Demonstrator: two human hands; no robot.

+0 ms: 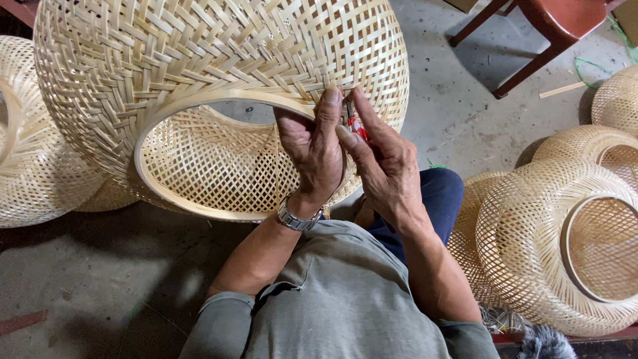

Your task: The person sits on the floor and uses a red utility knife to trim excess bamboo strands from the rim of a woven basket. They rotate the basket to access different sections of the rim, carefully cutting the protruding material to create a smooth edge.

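A large round woven bamboo basket lies on its side in front of me, its ringed opening facing me. My left hand grips the rim at its right side, thumb inside and fingers over the weave. A metal watch sits on that wrist. Right beside it, my right hand pinches a small red-handled tool against the rim. What the tool's tip touches is hidden between my fingers.
Another woven basket lies at the left. Several similar baskets are stacked at the right. A red wooden chair stands at the top right on the grey concrete floor. My blue-trousered knee is below my hands.
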